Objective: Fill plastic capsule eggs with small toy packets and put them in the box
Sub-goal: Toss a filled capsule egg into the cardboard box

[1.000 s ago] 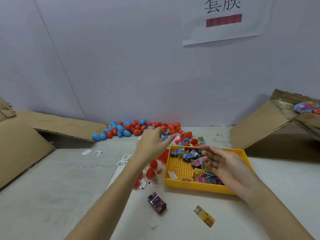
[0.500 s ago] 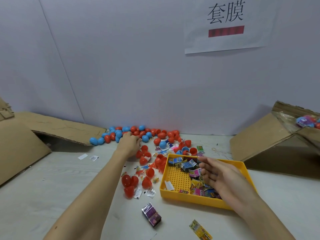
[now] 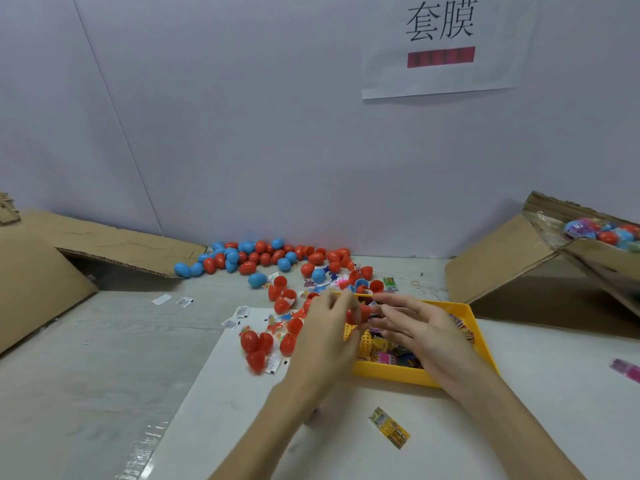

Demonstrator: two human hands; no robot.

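On the counter we have lots of things, so we start with the big ones. At the far right sits the box, made of cardboard and tipped on its side, with filled eggs already showing in its open top. Closer to us is the yellow tray, full of small toy packets. By the wall lies a long pile of red and blue eggs, well away from the box. Our two hands are close together over the tray's left end. Our left hand pinches a red egg with curled fingers. Our right hand is right beside the egg, fingers a bit bent; we cannot tell if it holds a packet. We think the egg is light, hard and smooth, so it could slip or roll. It is best to hold it round the fat middle, not squeeze too hard, and pull or press at the seam. The packets look thin and crinkly, easy to pinch by an edge.
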